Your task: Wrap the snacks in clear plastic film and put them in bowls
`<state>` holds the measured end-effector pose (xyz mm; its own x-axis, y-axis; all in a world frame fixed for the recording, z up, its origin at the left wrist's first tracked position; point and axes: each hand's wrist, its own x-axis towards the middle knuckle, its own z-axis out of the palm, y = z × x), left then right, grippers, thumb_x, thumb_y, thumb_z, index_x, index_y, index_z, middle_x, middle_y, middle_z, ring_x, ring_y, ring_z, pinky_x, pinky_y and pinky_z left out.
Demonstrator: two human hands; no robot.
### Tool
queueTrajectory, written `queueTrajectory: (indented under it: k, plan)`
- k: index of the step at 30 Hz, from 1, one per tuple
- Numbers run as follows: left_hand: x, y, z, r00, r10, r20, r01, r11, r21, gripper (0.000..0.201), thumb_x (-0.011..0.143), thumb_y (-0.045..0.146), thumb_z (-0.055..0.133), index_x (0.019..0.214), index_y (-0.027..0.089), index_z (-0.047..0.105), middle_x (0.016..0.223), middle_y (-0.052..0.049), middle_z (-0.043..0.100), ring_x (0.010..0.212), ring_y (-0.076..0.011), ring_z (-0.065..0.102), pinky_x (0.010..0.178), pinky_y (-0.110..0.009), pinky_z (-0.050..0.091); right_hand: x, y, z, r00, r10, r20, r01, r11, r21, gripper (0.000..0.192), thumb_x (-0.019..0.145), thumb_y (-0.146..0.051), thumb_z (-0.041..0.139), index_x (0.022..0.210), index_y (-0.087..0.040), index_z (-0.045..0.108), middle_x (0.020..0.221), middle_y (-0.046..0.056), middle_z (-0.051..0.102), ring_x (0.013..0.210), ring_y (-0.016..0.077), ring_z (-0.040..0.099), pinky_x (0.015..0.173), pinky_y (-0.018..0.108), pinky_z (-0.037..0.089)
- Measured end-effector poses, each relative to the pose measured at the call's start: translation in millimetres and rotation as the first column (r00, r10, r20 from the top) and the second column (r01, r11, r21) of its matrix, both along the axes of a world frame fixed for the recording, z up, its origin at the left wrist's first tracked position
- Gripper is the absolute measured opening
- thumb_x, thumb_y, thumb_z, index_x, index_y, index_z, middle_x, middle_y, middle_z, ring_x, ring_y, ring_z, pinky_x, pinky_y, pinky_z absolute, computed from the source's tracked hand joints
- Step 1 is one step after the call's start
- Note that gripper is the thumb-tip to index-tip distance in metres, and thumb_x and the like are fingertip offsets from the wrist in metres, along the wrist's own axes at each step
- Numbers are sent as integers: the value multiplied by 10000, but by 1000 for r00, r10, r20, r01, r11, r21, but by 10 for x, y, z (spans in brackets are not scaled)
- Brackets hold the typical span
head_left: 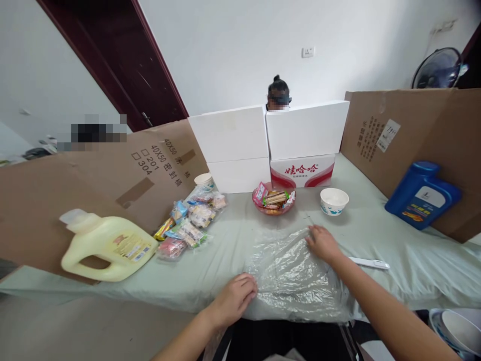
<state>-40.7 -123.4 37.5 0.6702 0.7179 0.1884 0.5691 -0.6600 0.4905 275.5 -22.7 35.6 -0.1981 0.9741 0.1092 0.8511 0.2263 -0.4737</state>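
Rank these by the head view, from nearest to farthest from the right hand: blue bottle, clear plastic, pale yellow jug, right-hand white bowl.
1. Clear plastic, at the right hand
2. Right-hand white bowl, just beyond the hand
3. Blue bottle, off to the right
4. Pale yellow jug, far left

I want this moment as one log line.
left hand: at clear plastic, left edge | right hand: at far right corner | pink bowl: beyond, holding packets

White wall (225, 50), dark red door (108, 50), electrical socket (308, 52)
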Motion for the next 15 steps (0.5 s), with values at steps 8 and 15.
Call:
queueTrajectory:
  k: [8,15]
  plan:
    - [30,137,100,994,105,-35,-108,989,-103,234,970,284,338,960,210,560,871,-33,657,793,-165,618,754,-277,480,309,-903,92,864,420,-279,-462,880,-106,687,813,-629,557,1366,-230,474,1382,116,514,1264,260,486,1053,410,399]
    - [85,368,175,941,333,53,-280,859,-429,284,970,414,308,920,214,504,566,50,587,456,-135,562,544,-243,440,353,-1176,-20,884,352,-308,-405,906,-125,295,884,-423,517,1057,-223,648,1209,104,631,1222,267,516,1034,453,404]
